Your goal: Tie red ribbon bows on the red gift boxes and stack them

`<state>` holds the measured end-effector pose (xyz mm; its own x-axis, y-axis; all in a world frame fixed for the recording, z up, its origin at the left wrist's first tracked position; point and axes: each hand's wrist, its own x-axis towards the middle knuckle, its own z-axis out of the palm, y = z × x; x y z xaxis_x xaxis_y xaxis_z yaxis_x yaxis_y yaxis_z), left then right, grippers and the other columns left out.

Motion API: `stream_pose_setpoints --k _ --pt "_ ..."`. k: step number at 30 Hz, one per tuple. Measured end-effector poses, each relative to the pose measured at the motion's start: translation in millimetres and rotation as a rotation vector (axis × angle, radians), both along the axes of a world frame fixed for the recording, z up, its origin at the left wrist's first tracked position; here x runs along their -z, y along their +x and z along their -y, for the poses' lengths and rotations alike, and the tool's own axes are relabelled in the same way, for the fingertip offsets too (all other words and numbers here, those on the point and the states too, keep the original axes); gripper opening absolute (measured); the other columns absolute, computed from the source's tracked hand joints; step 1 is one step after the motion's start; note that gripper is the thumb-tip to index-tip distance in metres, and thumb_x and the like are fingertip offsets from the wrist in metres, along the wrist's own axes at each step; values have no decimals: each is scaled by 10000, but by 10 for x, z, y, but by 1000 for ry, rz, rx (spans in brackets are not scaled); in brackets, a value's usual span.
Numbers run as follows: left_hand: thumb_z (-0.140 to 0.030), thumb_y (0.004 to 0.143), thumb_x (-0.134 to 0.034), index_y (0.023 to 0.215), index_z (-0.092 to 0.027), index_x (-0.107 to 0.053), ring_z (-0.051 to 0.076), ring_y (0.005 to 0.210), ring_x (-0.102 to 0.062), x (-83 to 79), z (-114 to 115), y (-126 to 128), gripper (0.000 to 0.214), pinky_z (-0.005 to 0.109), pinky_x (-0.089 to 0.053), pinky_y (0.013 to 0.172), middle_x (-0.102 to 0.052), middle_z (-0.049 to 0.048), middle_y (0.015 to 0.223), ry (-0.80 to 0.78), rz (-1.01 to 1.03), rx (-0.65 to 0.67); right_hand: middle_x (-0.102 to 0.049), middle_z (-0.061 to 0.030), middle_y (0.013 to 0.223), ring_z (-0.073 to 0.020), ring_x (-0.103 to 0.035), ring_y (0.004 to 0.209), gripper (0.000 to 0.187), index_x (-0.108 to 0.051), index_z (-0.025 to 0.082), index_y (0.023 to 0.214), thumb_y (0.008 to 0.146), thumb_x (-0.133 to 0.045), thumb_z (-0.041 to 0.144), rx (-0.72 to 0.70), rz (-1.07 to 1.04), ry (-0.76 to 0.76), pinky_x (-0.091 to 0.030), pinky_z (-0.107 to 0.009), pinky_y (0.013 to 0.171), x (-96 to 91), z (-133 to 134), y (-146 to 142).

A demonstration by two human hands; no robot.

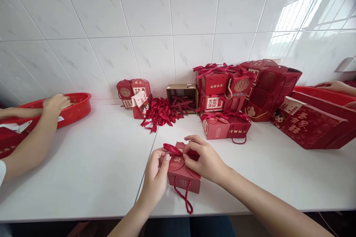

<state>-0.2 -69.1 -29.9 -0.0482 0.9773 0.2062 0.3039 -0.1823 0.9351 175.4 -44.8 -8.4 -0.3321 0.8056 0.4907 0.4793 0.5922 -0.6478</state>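
Broadly, tiled wall [150, 11]: taken as 12 o'clock, with directions counted from the favour box in hand.
White tabletop [100, 170]: shared by ribboned boxes, plain boxes and loose ribbon, so the work is judged to be partway through.
Bow-topped stack [214, 86]: piled at 1 o'clock; satin bows are seen on the top layer and on the front row, and these boxes are judged done. The middle layer's tops are mostly hidden.
Round-topped stack [278, 85]: set between 1 and 2 o'clock, against the bow-topped stack; no bows can be made out on it.
Ribbon pile [161, 113]: heaped between 11 and 12 o'clock, beside an open cardboard carton [181, 86] in which more ribbon is held; plenty is judged left unused.
Red favour box [182, 173]: placed near the table's front edge, between both hands, lid closed, its rope handle [190, 211] hung toward 6 o'clock.
Right hand [207, 159]: thumb and forefinger pinched on the ribbon at the lid's middle, other fingers loosely spread.
Left hand [155, 177]: fingers curled at the box's 9 o'clock side; whether ribbon is gripped cannot be told.
Satin ribbon [172, 149]: looped toward 10 o'clock; its bow is judged not yet finished.
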Motion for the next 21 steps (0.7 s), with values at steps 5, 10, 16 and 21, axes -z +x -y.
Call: stream_pose_setpoints --k 5,10,16,21 --pt "-502 831 -581 1170 -243 -473 244 1107 -553 -23 -70 -159 440 377 -484 901 -527 109 1268 -63 42 362 -614 -111 1078 -230 -562 1156 92 -613 206 794 772 -573 126 -60 -20 -17 -506 -328 877 -7 -11 80" --pt "-317 623 -819 1397 -323 -264 277 1139 -565 24 -169 -207 952 450 -497 925 -517 112 1313 -222 -65 640 -584 -103 1161 -227 -509 1201 89 -614 214 830 778 -601 142 -155 -25 -32 -476 -341 929 0 -26 204" --pt "-272 617 -822 1278 -275 -426 298 1192 -536 -92 -368 23 771 442 -474 978 -500 117 1343 -45 -97 534 -494 -123 1285 -224 -400 1301 147 -547 222 1043 913 -492 263 10 -203 119 -389 -399 1030 104 -192 562" --pt "-265 647 -807 1332 -295 -366 270 1264 -481 -557 -794 493 815 396 -454 1017 -474 90 1392 114 29 476 -421 -137 1340 -251 -394 1285 221 -463 227 1151 955 -378 282 291 -229 252 -393 -457 1006 466 -441 1359"
